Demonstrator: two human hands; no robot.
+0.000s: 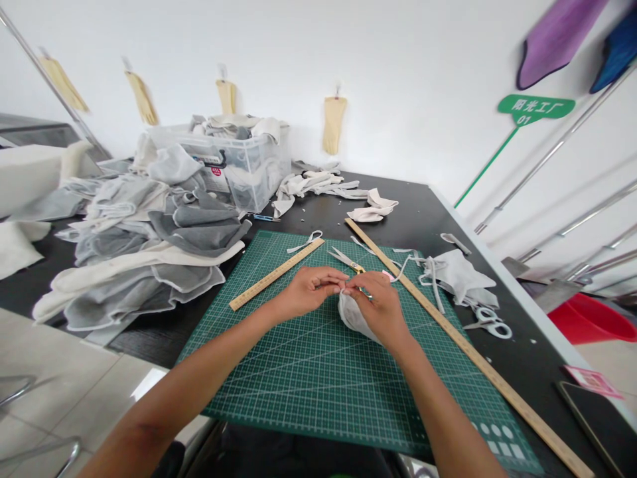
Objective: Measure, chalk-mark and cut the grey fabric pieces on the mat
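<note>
Over the green cutting mat [308, 372], my left hand [316, 290] and my right hand [378, 302] meet fingertip to fingertip. Both pinch the upper edge of a small piece of pale grey-white fabric [354, 317], whose lower part hangs beneath my right hand. A pair of scissors [347, 259] with gold-coloured handles points up and left, blades apart. Their handles run behind my right fingers; whether that hand also holds them I cannot tell. To the left lies a short wooden ruler [279, 273], to the right a long wooden ruler [448, 326].
Grey and white fabric pieces [149, 226] are heaped at the left beside a clear plastic bin [249, 166]. White-handled scissors [490, 324] lie near fabric scraps [460, 275] on the right. A dark phone-like slab [597, 418] rests at the table's right edge, with a red basin [592, 318] beyond.
</note>
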